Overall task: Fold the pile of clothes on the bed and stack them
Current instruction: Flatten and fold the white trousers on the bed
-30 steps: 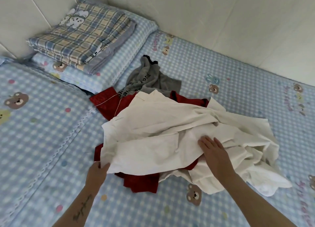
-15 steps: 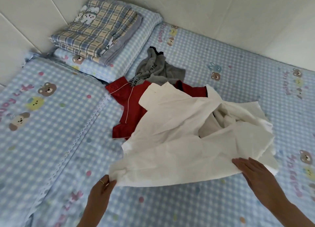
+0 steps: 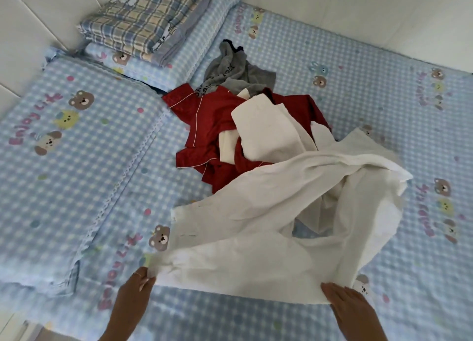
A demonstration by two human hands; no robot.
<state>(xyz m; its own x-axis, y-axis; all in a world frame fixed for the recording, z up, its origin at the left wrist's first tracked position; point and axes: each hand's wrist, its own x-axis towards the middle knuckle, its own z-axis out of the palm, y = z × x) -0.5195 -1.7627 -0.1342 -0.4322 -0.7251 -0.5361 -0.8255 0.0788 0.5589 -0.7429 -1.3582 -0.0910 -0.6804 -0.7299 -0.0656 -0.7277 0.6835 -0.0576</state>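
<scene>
Head cam here: my left hand [image 3: 134,288] pinches the near-left corner of the white garment [image 3: 268,225], and my right hand [image 3: 345,302] lies on its near-right edge, fingers straight. It's spread over the checked bed [image 3: 384,110]. Behind it sit red clothes [image 3: 212,125] and a grey top [image 3: 238,74], with folded plaid bedding [image 3: 146,18] far left.

One view only — the head camera, worn above the bed [image 3: 332,59] and tilted forward and down. Its wide lens bends the wall [image 3: 358,7] line at the top. Both forearms enter from the lower edge, so the left hand [image 3: 133,293] and right hand [image 3: 348,302] sit nearest — the folded blanket [image 3: 146,20] lies farthest.
</scene>
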